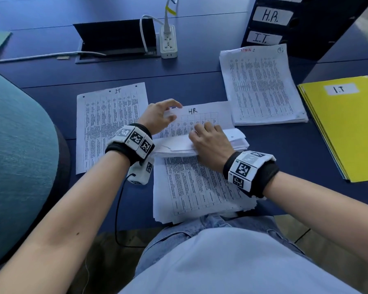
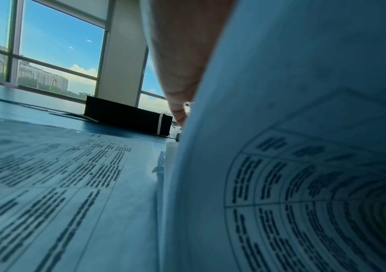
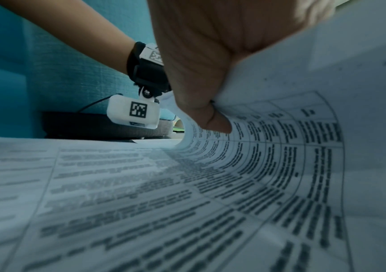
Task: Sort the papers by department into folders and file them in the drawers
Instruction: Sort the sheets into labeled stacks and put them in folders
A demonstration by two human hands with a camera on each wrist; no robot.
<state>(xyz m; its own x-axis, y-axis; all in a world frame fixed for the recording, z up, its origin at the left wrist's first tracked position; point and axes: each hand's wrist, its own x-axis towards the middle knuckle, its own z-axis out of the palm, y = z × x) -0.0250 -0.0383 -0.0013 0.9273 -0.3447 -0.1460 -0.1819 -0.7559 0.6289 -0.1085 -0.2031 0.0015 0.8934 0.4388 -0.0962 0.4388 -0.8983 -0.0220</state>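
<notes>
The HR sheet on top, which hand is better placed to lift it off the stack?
Left. The left hand already pinches the HR sheet at its top corner; the right hand is holding the curled stack.

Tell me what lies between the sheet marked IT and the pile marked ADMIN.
In the head view, the HR sheet lies between the IT sheet and the ADMIN pile, with the left hand holding its edge.

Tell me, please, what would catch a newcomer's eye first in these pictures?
Probably the two hands at the table's centre: the right hand curls back a thick wad of printed sheets while the left hand pinches the exposed sheet marked HR. Next, the bright yellow folder labelled I.T at the right edge stands out against the dark blue table.
</notes>
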